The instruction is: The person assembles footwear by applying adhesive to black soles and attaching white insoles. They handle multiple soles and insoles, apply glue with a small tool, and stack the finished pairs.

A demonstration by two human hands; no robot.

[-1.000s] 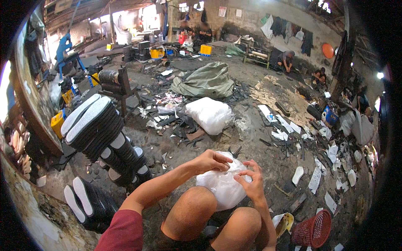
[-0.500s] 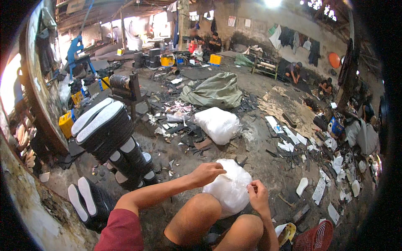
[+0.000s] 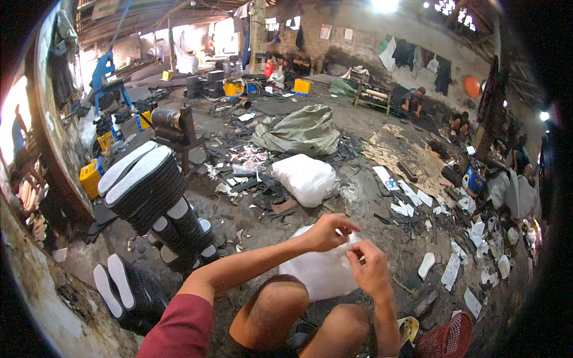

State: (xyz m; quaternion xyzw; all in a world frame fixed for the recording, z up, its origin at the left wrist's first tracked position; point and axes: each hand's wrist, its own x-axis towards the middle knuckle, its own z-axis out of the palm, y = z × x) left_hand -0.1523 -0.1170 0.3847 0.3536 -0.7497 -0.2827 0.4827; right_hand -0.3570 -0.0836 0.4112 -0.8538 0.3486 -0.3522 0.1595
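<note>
A full white plastic bag stands on the ground just beyond my bent knees. Over its top, my left hand reaches across with bent fingers pinched together. My right hand is close by on the right, its thumb and forefinger pinched at the bag's upper edge. A bit of pale plastic shows between the two hands, mostly covered by the fingers. Another stuffed white bag lies a little farther ahead.
Stacks of dark soles with pale grey tops stand at the left, with more soles below. A red plastic basket sits at lower right. A green sack lies ahead. Scraps litter the floor. Several people work farther back.
My left hand has moved right across the bag's top, closer to my right hand. The right hand has risen slightly and turned inward. The view has shifted a little.
</note>
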